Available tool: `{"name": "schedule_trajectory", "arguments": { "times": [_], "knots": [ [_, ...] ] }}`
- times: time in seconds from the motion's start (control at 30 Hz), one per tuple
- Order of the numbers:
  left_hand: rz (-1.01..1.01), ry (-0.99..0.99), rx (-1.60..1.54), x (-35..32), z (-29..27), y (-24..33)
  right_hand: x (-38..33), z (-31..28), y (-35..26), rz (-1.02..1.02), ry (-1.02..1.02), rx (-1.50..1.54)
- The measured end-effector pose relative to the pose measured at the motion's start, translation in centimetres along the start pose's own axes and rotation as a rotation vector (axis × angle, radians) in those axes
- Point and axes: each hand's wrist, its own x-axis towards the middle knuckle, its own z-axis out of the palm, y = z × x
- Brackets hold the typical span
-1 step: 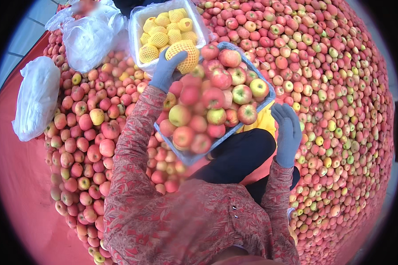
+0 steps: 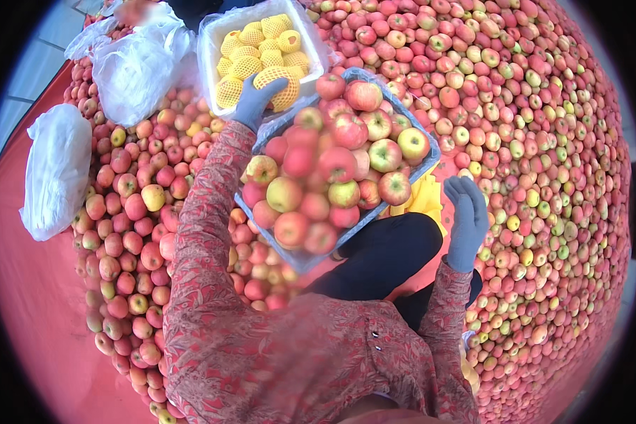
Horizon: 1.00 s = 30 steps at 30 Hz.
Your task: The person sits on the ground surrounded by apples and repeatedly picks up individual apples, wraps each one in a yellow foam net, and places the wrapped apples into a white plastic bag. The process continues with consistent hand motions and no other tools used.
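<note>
My left hand (image 2: 256, 99), in a grey glove, reaches forward and grips an apple in a yellow foam net (image 2: 279, 86) at the near edge of a white box (image 2: 210, 49) filled with several net-wrapped apples. A grey crate (image 2: 298, 258) heaped with red and yellow-green apples (image 2: 332, 166) sits tilted in front of me, just right of my left forearm. My right hand (image 2: 466, 215), also in a grey glove, hovers to the right of the crate, fingers extended and holding nothing.
A huge pile of loose red apples (image 2: 544, 141) spreads across the right and the left (image 2: 131, 212). White plastic bags (image 2: 53, 169) lie at the left and the upper left (image 2: 138, 63). Red floor covering (image 2: 28, 318) shows lower left. My dark-trousered knee (image 2: 381, 254) is below the crate.
</note>
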Motion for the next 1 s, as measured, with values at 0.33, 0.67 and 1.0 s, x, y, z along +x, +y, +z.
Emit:
{"name": "schedule_trajectory", "arguments": {
  "times": [0.33, 0.67, 1.0],
  "knots": [
    [0.195, 0.217, 1.401, 19.6, -1.5, -10.4, -0.6, -13.0, 17.6, 0.514, 0.362, -0.237],
    [0.336, -0.144, 1.135, 8.3, 4.6, -3.5, 4.4, -12.2, 32.6, 0.820, -0.017, -1.272],
    [0.371, -0.790, 0.959, -7.8, 25.7, 1.0, -0.5, -15.6, 31.8, 0.762, 0.180, -0.597]
  ]
}}
